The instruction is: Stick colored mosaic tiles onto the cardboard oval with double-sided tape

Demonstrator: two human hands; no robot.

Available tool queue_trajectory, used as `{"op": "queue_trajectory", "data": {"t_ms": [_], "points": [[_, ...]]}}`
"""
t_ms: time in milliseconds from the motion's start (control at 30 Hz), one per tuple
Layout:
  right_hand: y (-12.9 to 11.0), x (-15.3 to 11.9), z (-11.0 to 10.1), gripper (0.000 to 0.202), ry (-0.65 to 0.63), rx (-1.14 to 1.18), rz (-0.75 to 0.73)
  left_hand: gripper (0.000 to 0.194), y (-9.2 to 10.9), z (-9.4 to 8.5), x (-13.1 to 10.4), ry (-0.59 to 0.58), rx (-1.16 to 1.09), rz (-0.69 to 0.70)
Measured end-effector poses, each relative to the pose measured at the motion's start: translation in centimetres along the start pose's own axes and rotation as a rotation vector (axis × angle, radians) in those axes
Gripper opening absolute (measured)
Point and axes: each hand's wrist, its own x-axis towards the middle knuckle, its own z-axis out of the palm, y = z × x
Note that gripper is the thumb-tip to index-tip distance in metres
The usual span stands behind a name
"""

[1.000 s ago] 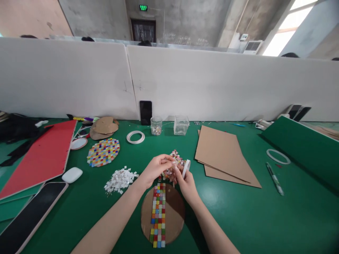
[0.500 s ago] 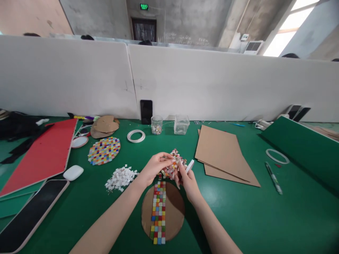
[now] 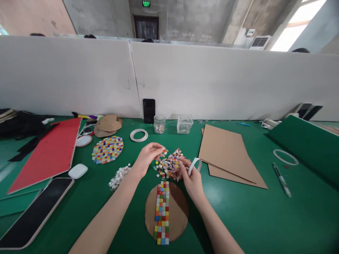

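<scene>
My left hand (image 3: 148,157) is at the left edge of a pile of mixed coloured mosaic tiles (image 3: 171,166), with a small orange tile (image 3: 165,152) pinched at its fingertips. On the pile's right side is my right hand (image 3: 190,174), its fingers closed, and a curled white strip (image 3: 195,164) loops up from between them. Its fingertips reach the pile's edge. Just in front lies a round cardboard disc (image 3: 178,211). A band of coloured tiles (image 3: 162,211) runs down the disc, left of its middle. My left forearm partly covers a heap of white tiles (image 3: 119,177).
A tile-covered disc (image 3: 108,150), a white ring roll (image 3: 139,135) and two clear containers (image 3: 184,124) stand farther back. Cardboard sheets (image 3: 225,151) lie right, with a pen (image 3: 282,180) beyond. At left are a red board (image 3: 47,151) and a long black-topped object (image 3: 37,213).
My hands have moved apart. My left hand has drawn leftward with an orange tile, uncovering more of the pile. The white strip now shows as a curled loop in my right hand.
</scene>
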Motion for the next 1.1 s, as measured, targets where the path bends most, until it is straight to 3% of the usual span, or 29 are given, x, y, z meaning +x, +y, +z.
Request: {"op": "queue_trajectory", "data": {"t_ms": [300, 600, 733, 867, 1100], "points": [[-0.5, -0.4, 0.3, 0.037, -0.153, 0.083, 0.047, 0.017, -1.6, 3.3, -1.5, -0.322, 0.008, -0.064], [-1.4, -0.2, 0.1, 0.04, -0.147, 0.122, 0.098, 0.02, -2.5, 3.4, -1.3, -0.298, 0.041, -0.041], [-1.2, -0.3, 0.0, 0.04, -0.15, 0.122, 0.094, 0.018, -2.0, 3.5, -1.4, -0.271, 0.217, -0.011], [-1.1, -0.4, 0.1, 0.039, -0.167, 0.11, 0.09, 0.016, -1.8, 3.6, -1.7, -0.311, 0.374, 0.004], [-1.1, -0.5, 0.2, 0.038, -0.216, 0.102, 0.089, 0.02, -2.2, 3.6, -1.8, -0.37, 0.374, -0.007]]}}
